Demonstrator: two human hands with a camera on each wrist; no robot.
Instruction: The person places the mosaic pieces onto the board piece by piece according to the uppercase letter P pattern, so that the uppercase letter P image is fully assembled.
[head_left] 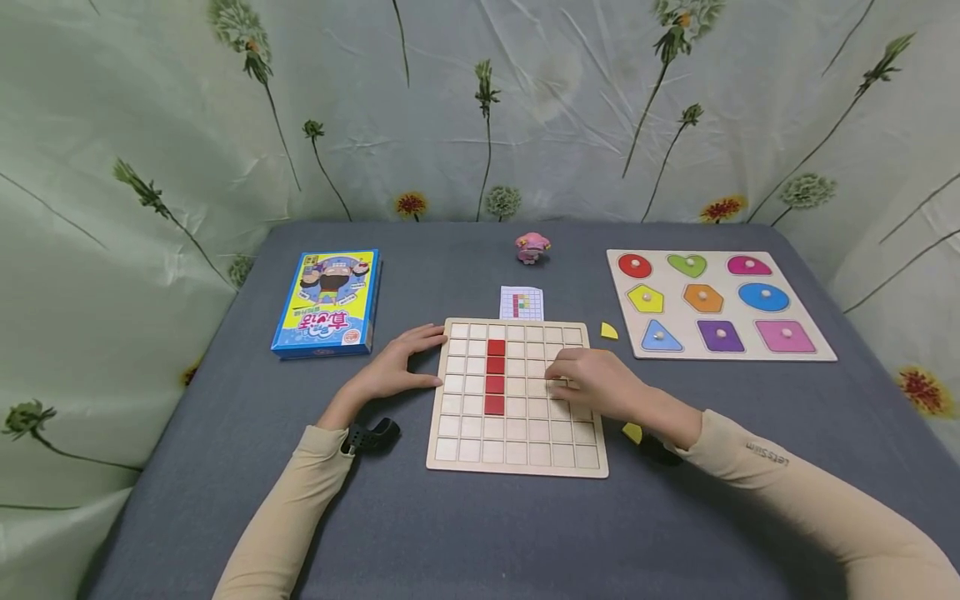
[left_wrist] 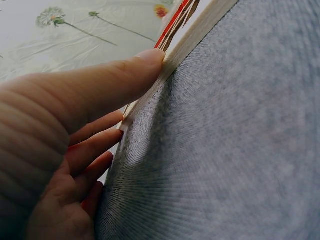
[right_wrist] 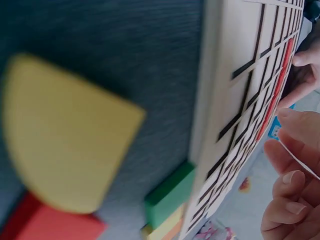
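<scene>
A wooden grid board (head_left: 467,452) lies on the table, with a column of red squares (head_left: 495,365) in its cells. My left hand (head_left: 397,362) rests at the board's left edge, thumb and fingers extended. In the left wrist view the thumb (left_wrist: 120,82) touches the board's side. My right hand (head_left: 596,382) is over the board's right columns, fingers bent and thumb close to the index finger. I cannot tell whether something is between those fingertips. A printed grid card (head_left: 522,302) lies behind the board's back edge.
Right of the board lie a yellow quarter-round piece (right_wrist: 70,135), a red piece (right_wrist: 50,222) and a green block (right_wrist: 170,195). Another yellow piece (head_left: 609,331) is farther back. A shape puzzle (head_left: 787,354) lies back right, a yellow-blue box (head_left: 326,304) back left, a pink figurine (head_left: 532,247) behind.
</scene>
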